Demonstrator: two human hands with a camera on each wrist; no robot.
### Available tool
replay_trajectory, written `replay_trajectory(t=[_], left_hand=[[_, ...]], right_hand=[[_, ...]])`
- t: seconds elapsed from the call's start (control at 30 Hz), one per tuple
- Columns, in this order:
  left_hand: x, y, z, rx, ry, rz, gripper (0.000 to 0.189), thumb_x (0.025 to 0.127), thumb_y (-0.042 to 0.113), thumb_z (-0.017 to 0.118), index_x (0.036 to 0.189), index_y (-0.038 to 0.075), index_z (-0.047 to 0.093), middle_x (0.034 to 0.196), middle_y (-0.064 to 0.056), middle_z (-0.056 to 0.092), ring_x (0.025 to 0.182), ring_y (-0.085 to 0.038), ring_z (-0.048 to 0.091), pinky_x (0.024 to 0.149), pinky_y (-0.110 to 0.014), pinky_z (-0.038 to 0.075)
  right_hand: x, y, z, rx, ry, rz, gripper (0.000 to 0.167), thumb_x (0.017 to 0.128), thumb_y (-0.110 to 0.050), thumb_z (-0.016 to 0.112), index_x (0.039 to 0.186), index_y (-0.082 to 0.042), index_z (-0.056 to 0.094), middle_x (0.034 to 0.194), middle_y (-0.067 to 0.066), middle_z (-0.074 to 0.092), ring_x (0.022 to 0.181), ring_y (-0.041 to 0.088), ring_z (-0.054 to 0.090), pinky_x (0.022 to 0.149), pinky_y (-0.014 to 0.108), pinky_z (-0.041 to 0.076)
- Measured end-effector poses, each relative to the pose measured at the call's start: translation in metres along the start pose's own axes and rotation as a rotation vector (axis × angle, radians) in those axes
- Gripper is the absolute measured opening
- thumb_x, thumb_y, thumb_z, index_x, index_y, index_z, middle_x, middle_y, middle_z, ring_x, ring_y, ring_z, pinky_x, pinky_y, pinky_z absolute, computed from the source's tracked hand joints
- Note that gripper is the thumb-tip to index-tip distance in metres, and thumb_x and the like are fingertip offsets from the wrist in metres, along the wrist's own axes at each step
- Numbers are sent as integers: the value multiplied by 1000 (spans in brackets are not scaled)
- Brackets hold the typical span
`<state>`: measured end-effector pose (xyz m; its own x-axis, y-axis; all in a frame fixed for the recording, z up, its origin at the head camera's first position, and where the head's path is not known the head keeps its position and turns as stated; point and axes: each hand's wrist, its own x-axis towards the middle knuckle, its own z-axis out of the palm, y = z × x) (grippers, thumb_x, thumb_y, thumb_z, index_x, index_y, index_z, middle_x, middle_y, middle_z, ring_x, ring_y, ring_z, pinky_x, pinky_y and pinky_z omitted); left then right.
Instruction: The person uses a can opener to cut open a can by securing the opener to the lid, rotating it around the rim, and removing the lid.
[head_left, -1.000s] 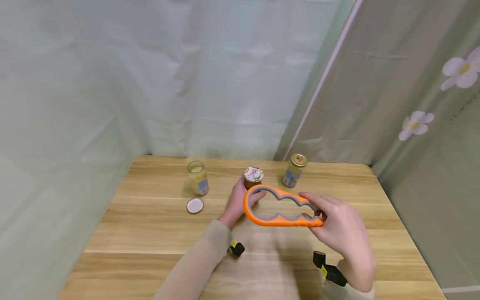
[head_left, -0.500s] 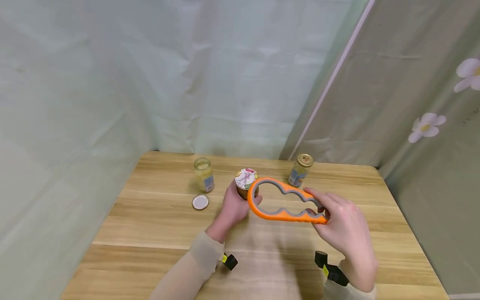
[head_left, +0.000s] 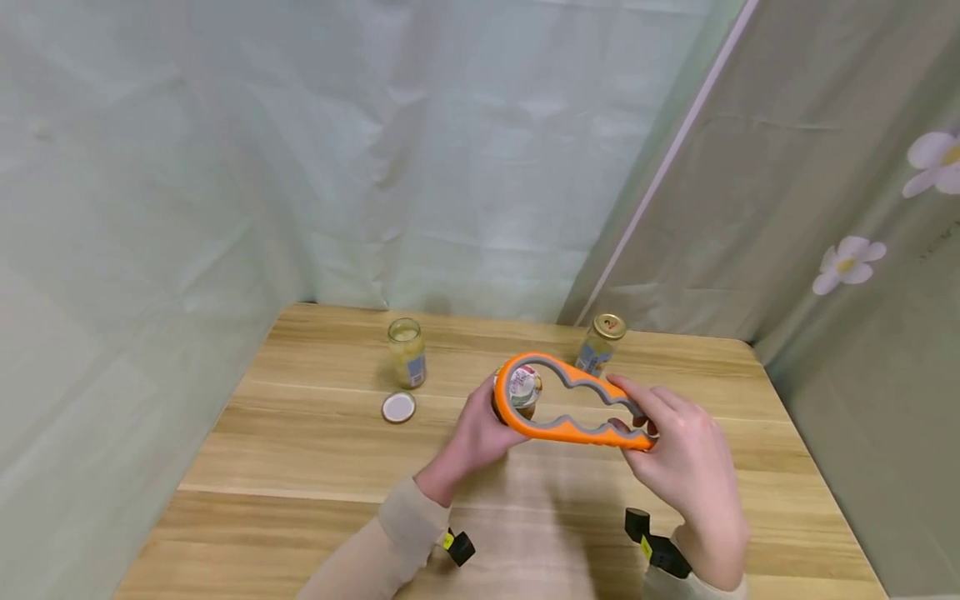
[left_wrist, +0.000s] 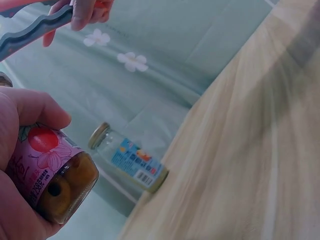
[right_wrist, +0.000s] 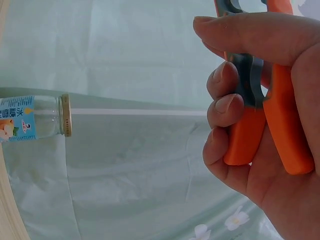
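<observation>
My left hand [head_left: 478, 429] grips a small glass jar [left_wrist: 52, 172] with a pink fruit label and amber-brown contents. In the head view the jar's patterned lid [head_left: 524, 384] shows through the wide end of an orange and grey jar opener [head_left: 570, 432]. That opener is in my right hand [head_left: 686, 450], the fingers curled round its handle end [right_wrist: 290, 125] in the right wrist view. The opener's loop overlaps the jar and hides part of it. The left wrist view shows the jar tilted, its base well exposed.
A gold-lidded jar [head_left: 597, 345] with a blue label stands behind the opener at the back right. To the left stand an uncovered jar [head_left: 407, 357] with pale contents and a loose lid [head_left: 399, 407] lying in front of it. Curtains [head_left: 480, 167] border the wooden table [head_left: 300, 467].
My left hand has brought the jar from near the table's back toward me, then rightward until its lid sits behind the opener's loop. The right hand keeps holding the opener in about the same place.
</observation>
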<state>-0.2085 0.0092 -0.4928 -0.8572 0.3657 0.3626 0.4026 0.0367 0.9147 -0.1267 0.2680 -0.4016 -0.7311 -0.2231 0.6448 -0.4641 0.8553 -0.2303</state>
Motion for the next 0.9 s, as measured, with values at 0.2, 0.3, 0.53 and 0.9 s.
replay_trajectory(t=[0.2,0.3,0.53,0.9], left_hand=[[-2,-4,5,38,-9,61,76,81,6,92,147,18,56,117,2,70,104,-18,67,96,-39,56],[-3,-3,6,21,-20,45,77,81,9,93,148,17,54,120,4,70,108,-17,67,99,-40,55],[-6,0,12,-137,-66,-33,77,82,-1,89,148,16,53,130,0,70,120,-19,67,108,-39,51],[-10,2,20,-186,-113,-61,63,85,-3,83,141,12,59,127,-2,72,118,-20,69,105,-37,53]], right_hand=[[0,-1,2,8,-31,15,62,74,-10,89,134,-22,76,81,-11,63,67,5,53,55,29,45],[0,-1,2,18,-42,19,62,75,-11,90,134,-22,76,83,-11,64,68,6,54,56,29,46],[1,-2,5,24,-64,21,61,76,-11,89,135,-21,76,81,-9,63,67,6,52,55,28,44],[3,-5,9,33,-65,-6,62,74,-9,87,133,-22,76,80,-11,60,64,6,48,55,29,42]])
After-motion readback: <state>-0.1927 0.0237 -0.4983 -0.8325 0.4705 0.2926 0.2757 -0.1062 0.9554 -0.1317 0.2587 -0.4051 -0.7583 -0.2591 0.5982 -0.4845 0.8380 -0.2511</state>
